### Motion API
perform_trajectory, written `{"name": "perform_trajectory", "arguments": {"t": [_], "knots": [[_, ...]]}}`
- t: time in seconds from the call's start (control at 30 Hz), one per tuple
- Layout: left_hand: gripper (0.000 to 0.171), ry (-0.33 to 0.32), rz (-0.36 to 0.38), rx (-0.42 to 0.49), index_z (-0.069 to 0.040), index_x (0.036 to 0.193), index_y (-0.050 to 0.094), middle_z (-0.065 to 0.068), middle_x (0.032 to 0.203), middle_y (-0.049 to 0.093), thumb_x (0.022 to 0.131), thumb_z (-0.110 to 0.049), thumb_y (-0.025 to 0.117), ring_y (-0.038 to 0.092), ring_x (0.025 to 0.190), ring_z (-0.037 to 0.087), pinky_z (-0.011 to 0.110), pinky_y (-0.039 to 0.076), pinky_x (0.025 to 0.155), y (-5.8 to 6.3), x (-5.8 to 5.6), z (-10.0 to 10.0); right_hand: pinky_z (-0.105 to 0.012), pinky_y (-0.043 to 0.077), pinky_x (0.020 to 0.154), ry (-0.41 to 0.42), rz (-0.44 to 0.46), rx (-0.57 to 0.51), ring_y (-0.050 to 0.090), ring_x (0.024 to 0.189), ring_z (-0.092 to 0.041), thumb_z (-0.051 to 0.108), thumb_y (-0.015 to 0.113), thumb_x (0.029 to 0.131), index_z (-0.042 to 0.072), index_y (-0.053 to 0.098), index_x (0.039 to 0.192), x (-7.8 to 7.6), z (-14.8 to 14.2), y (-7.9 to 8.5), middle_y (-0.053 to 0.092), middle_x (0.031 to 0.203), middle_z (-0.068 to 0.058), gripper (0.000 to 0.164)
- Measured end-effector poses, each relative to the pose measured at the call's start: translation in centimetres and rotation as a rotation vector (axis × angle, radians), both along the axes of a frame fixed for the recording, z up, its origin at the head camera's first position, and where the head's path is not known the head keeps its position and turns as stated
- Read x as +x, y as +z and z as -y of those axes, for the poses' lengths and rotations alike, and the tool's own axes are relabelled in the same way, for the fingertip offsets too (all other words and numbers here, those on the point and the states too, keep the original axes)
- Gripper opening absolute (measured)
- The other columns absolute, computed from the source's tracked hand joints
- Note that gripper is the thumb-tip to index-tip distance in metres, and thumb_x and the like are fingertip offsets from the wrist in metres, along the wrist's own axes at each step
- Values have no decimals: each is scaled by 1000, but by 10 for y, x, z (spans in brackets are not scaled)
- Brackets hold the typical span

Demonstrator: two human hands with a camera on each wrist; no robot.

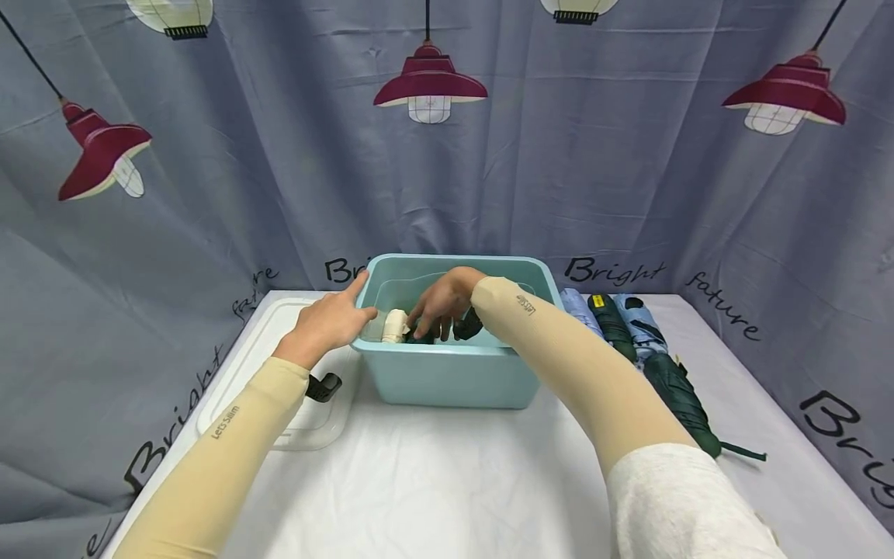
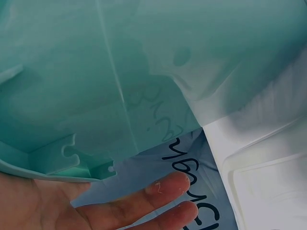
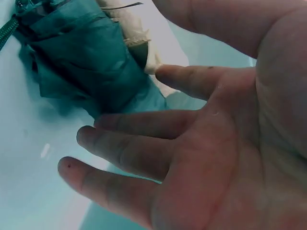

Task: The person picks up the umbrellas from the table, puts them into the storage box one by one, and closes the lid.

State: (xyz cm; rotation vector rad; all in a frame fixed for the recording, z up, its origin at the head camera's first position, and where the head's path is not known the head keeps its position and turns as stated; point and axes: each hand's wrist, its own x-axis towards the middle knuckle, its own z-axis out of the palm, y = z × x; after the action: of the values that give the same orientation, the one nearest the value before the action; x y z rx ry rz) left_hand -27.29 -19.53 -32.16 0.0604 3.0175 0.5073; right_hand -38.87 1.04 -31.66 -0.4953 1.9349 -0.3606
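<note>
A light teal plastic bin [image 1: 447, 380] stands on the table. My left hand [image 1: 327, 326] rests at its left rim with fingers extended, and the left wrist view shows these fingers [image 2: 158, 196] outside the bin wall. My right hand [image 1: 445, 301] reaches down inside the bin, fingers spread and holding nothing. Close to its fingertips lie a folded dark green umbrella [image 3: 81, 57] and a beige cloth-like item [image 1: 394, 326], which looks like another folded umbrella. Whether the fingertips touch them I cannot tell.
Several folded umbrellas, blue [image 1: 639, 320] and dark green [image 1: 677, 396], lie on the white table [image 1: 447, 489] right of the bin. A whitish lid [image 1: 307, 427] lies flat at the left. A grey printed curtain [image 1: 293, 155] hangs behind and at both sides.
</note>
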Motion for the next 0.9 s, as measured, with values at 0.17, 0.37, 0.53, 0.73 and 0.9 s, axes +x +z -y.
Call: {"name": "perform_trajectory", "arguments": {"t": [0.17,0.37,0.53,0.73,0.9], "knots": [[78,2,-1,-15,-35,163,2,18,131,64,99,-50,43,63,95,31,41,44,64,3,-4,3,-52,38,112,35,-28,-8,47,140,-34,34,63,100,27,28,161,-1,-6,12,43,156,-12,71],[78,-8,1,-5,-35,163,3,15,114,67,98,-50,42,62,88,29,41,44,63,1,-6,4,-52,42,110,28,-56,-43,41,145,-35,33,65,98,25,29,161,2,-17,20,41,159,-5,72],[78,-12,-4,-1,-34,163,3,16,110,67,98,-50,42,62,86,30,41,43,62,0,-8,5,-53,38,113,94,-123,-74,40,145,-35,36,65,98,24,29,161,9,-28,31,38,160,-7,73],[78,-15,-4,2,-33,164,4,20,124,65,98,-49,42,62,92,31,41,43,63,-1,-10,6,-50,42,110,175,-209,-121,47,140,-25,36,61,100,24,33,159,22,-43,45,44,156,-8,66],[78,-15,2,7,-35,163,1,20,125,65,98,-50,42,62,90,32,41,43,63,-1,-12,6,-42,49,102,167,-293,-168,51,136,-18,36,62,100,26,39,156,36,-56,52,50,152,-4,61]]}}
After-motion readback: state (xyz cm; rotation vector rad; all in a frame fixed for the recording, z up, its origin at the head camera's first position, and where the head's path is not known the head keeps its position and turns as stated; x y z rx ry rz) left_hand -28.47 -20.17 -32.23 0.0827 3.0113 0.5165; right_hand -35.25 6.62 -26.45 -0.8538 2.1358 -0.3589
